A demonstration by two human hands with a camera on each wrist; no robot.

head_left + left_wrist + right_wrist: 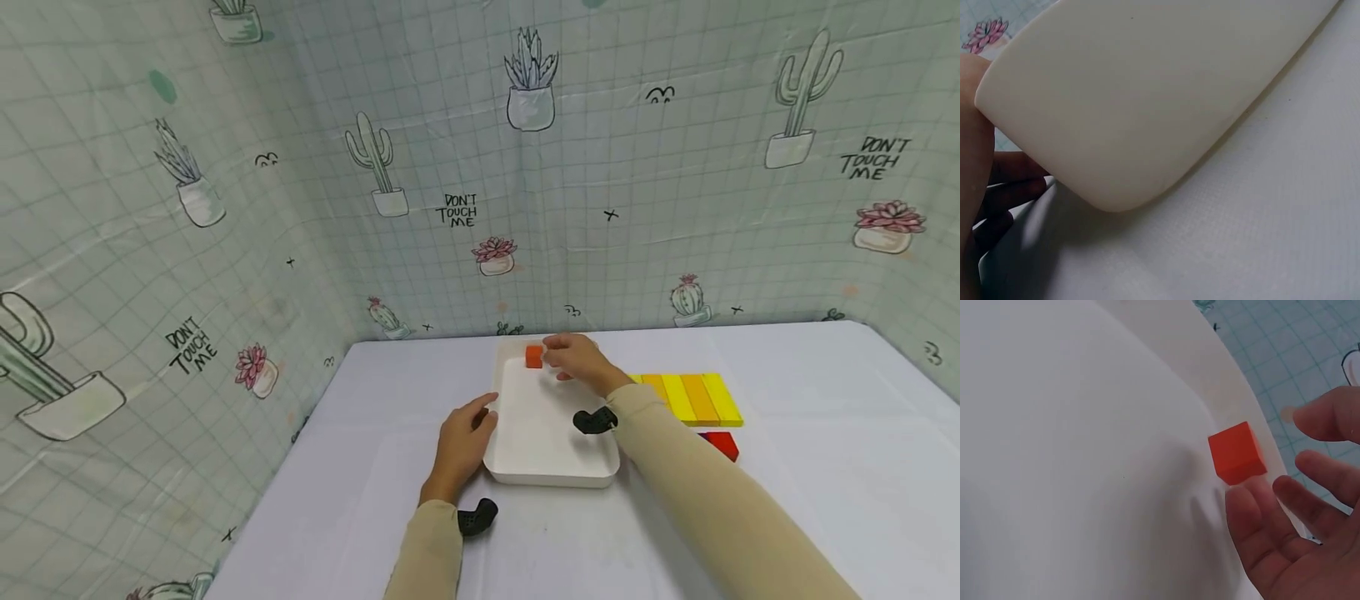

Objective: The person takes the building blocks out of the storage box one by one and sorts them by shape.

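A shallow white tray lies on the table. My left hand holds its left rim; in the left wrist view the thumb lies at the rim and curled fingers show beside the outer wall. An orange cube sits inside the tray by the far wall. My right hand is just right of the cube. Seen from the right wrist, fingertips are right at the cube's near face, while the thumb stands apart from it.
Right of the tray, partly behind my right forearm, lies a row of yellow and orange blocks. Nearer me is a red block. A cactus-print cloth hangs behind the white table.
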